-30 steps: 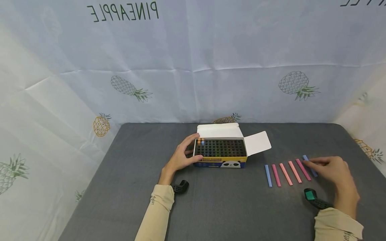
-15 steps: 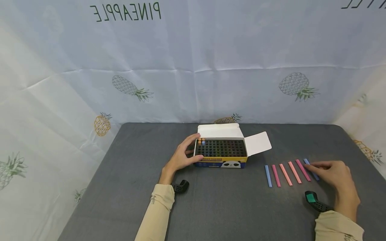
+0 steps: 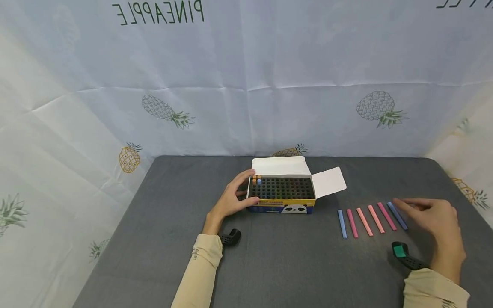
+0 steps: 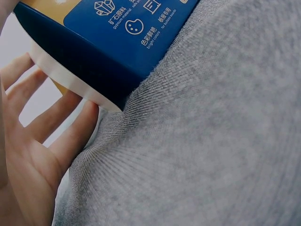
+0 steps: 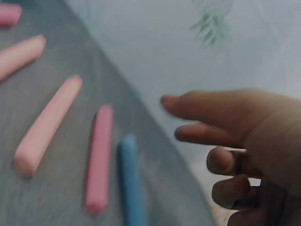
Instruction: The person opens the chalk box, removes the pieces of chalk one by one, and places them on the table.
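Note:
My left hand (image 3: pixel 230 199) grips the left end of an open chalk box (image 3: pixel 295 209), thumb along the front and a finger at the back corner. In the left wrist view its fingers lie along a white flap (image 4: pixel 66 77) at the box's blue side. Inside the box is a black holder (image 3: pixel 286 188) with rows of holes; a few orange chalks and a blue one stand in its back-left corner. My right hand (image 3: pixel 437 220) hovers beside a blue chalk stick (image 3: pixel 397 215), fingers loosely bent and holding nothing. The right wrist view shows a gap between fingertips and blue chalk (image 5: pixel 131 181).
Left of that blue stick lie a magenta stick (image 3: pixel 387 216), two salmon ones (image 3: pixel 376 219), another magenta stick (image 3: pixel 352 223) and a blue one (image 3: pixel 342 224), roughly in a row. The box's white side flap (image 3: pixel 329 182) sticks out rightward. A pineapple-print curtain (image 3: pixel 246 119) hangs behind the grey table (image 3: pixel 292 265).
My right hand has nudged the rightmost blue stick nearer the magenta one, then let go and drawn back slightly to the right. The left hand stays on the box.

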Tool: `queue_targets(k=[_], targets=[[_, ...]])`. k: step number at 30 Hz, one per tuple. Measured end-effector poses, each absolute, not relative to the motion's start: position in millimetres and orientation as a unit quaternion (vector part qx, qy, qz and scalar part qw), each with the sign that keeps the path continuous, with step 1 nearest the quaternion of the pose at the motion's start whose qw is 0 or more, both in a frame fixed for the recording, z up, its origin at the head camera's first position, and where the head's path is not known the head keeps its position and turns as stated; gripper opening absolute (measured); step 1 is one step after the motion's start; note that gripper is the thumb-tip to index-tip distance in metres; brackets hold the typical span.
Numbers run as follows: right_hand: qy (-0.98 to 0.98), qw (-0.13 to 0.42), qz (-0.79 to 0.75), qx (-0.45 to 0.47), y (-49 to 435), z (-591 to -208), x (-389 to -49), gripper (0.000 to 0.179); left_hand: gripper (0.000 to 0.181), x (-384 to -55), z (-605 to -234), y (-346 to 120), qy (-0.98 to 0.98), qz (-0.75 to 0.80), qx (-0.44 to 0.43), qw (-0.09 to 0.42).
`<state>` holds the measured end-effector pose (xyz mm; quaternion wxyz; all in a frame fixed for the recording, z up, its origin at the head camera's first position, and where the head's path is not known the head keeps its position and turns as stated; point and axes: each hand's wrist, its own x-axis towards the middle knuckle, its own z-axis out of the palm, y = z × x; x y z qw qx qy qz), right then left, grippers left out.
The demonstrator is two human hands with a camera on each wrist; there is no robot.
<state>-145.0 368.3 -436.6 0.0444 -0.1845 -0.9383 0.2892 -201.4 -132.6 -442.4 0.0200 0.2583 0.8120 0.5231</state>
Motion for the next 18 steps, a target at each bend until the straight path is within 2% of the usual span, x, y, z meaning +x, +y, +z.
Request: queue_targets(k=[4,8,14,18], targets=[[-0.931,0.127,0.300,-0.167,357.4,-420.7,-145.2,0.061,0.077,-201.0,-442.8,-132.7,0.811,0.524,0.258,0.019],[-0.905,0.182,0.355,-0.146,346.2,-406.5,-147.7,0.056,0.076,-200.4,-442.6,-132.7,0.811,0.524,0.259,0.019],[-0.858,0.190,0.467,-0.099,330.4,-392.0,-149.7,0.034,0.076,-200.8,-443.3,-132.5,0.810,0.525,0.260,0.022],[-0.830,0.187,0.521,-0.067,316.6,-385.1,-153.0,0.035,0.077,-201.5,-444.7,-132.2,0.810,0.526,0.258,0.025]])
